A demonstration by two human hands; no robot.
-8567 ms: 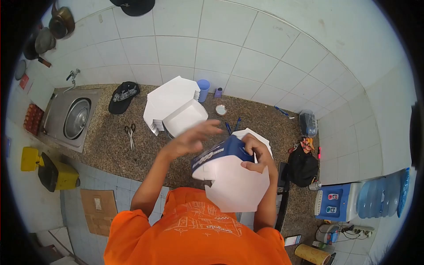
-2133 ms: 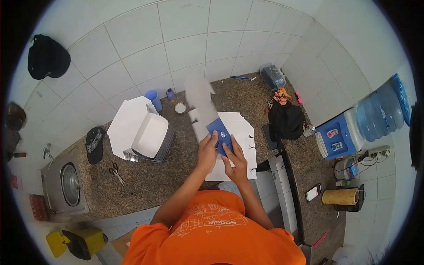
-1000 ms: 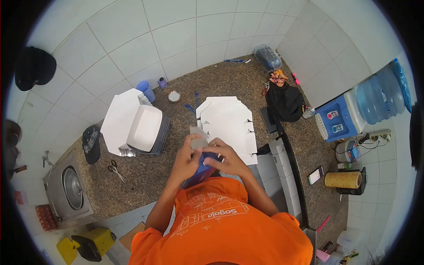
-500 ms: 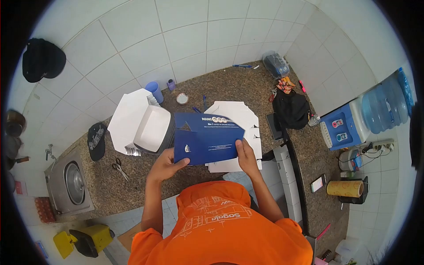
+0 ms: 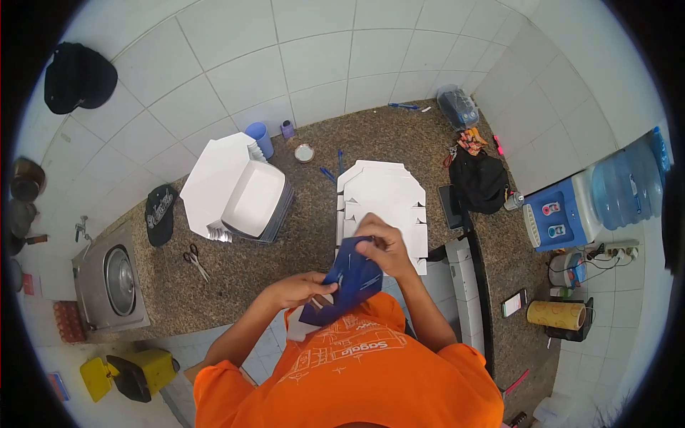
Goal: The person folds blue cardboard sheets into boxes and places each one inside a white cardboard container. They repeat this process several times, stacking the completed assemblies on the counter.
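Observation:
Close to the orange shirt I hold a dark blue printed cardboard piece (image 5: 354,278) between both hands, tilted and partly folded, its white inside showing at the lower left. My left hand (image 5: 303,289) pinches its left edge. At its upper corner, my right hand (image 5: 385,248) grips with thumb and curled fingers. Just beyond lies a pile of flat white cardboard blanks (image 5: 382,187) with cut slots. Left of that, nested white trays with dark outsides (image 5: 257,196) rest beside more white cardboard (image 5: 217,178).
Scissors (image 5: 195,262) and a cap (image 5: 161,214) lie on the left of the granite counter, near the sink (image 5: 118,282). A blue cup (image 5: 260,139), pens (image 5: 328,173) and a small round container (image 5: 305,153) are behind. A black bag (image 5: 479,182) and phone (image 5: 514,302) are right.
The blue cardboard has gone from spread flat towards the camera to tilted and bent, lower and nearer my body. My right hand moved to its upper corner; my left hand shifted right and down.

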